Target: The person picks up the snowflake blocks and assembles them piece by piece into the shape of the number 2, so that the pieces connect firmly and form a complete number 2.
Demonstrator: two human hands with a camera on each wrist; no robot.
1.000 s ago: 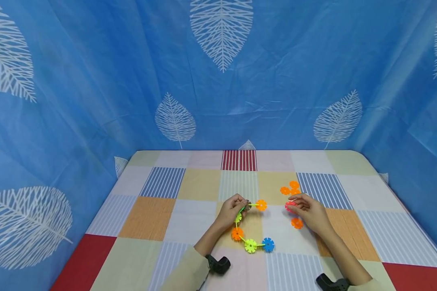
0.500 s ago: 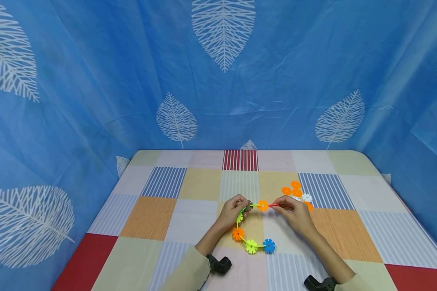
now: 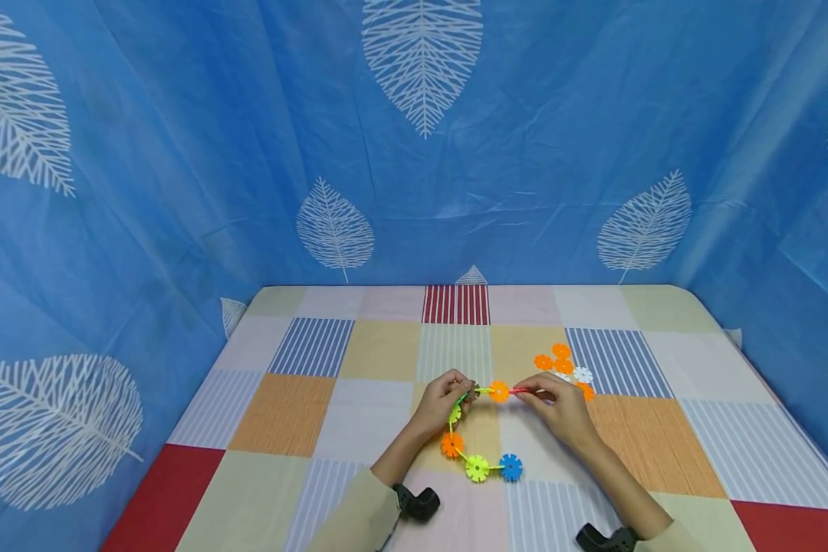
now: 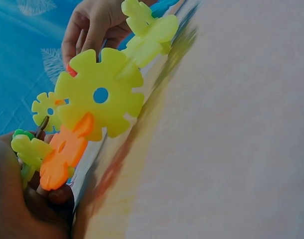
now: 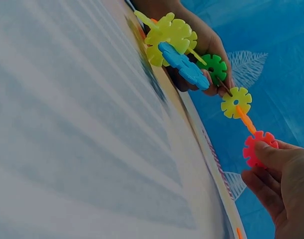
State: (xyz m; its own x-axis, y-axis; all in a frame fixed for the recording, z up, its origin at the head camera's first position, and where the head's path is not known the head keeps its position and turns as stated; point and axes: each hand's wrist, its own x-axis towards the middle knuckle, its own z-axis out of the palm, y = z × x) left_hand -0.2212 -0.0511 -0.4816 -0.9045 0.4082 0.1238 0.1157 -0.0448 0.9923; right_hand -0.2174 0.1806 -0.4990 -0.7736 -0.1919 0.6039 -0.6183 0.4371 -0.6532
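A curved chain of notched plastic discs hangs from my left hand (image 3: 443, 402), whose fingers pinch it around a green disc (image 5: 212, 68) and a thin brown disc (image 5: 223, 85). From there one arm runs down through an orange disc (image 3: 451, 445) and a yellow-green disc (image 3: 477, 468) to a blue disc (image 3: 511, 468). The other arm reaches right to a second orange disc (image 3: 500, 392). Between thumb and fingers, my right hand (image 3: 557, 402) pinches a pinkish-red disc (image 5: 256, 147). Its edge meets the orange disc's edge, in line with the chain.
Just beyond my right hand lie several loose orange discs (image 3: 562, 365) and white discs (image 3: 583, 375). A patchwork-patterned cloth (image 3: 372, 422) covers the table. Behind it hangs a blue curtain (image 3: 524, 153) with white leaf prints.
My right hand has carried the red disc left from beside the loose discs to the chain's orange end, uncovering the white discs. My left hand has stayed almost still.
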